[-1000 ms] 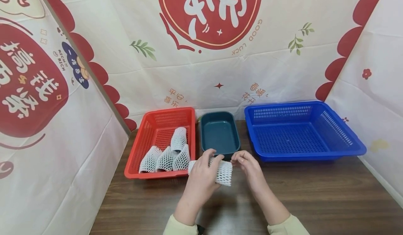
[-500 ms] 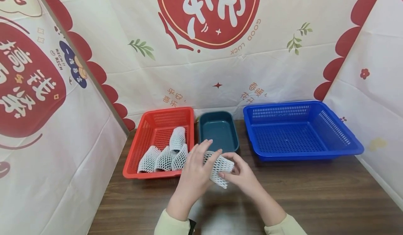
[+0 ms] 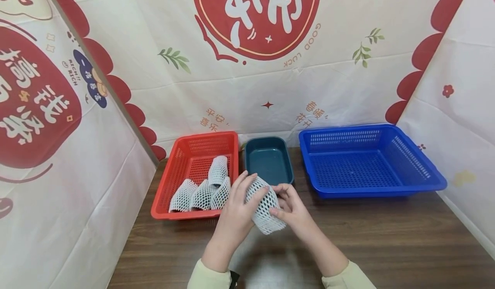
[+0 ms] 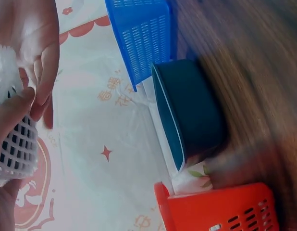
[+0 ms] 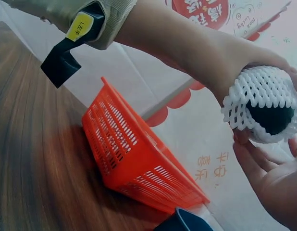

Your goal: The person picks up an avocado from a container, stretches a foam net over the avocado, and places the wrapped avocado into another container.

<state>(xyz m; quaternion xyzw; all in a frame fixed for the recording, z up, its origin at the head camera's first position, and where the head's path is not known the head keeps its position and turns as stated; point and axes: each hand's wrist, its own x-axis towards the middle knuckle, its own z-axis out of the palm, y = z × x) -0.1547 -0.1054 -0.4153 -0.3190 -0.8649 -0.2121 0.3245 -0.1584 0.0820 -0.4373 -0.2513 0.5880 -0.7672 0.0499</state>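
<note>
A white foam fruit net point(image 3: 267, 207) is held above the table between both hands. My left hand point(image 3: 236, 207) grips it from the left, fingers over the top and thumb along its near face. On the other side, my right hand point(image 3: 291, 206) pinches the net's right edge between thumb and fingers. Inside the net's open end, the right wrist view shows a dark rounded thing point(image 5: 272, 118); its kind is not clear. Several more foam nets point(image 3: 200, 194) lie in the red basket point(image 3: 164, 190) at the left, with darker contents faintly visible through the mesh.
A small dark teal tray point(image 3: 269, 162) stands behind the hands, beside the red basket. To the right is a larger blue basket point(image 3: 353, 170). All rest on the wooden table point(image 3: 367, 241), with printed cloth walls point(image 3: 267, 87) around the back and sides.
My right hand has come from beside the net onto its right edge. The net has turned from lying nearly sideways to a steeper tilt, and my left hand's hold has shifted slightly.
</note>
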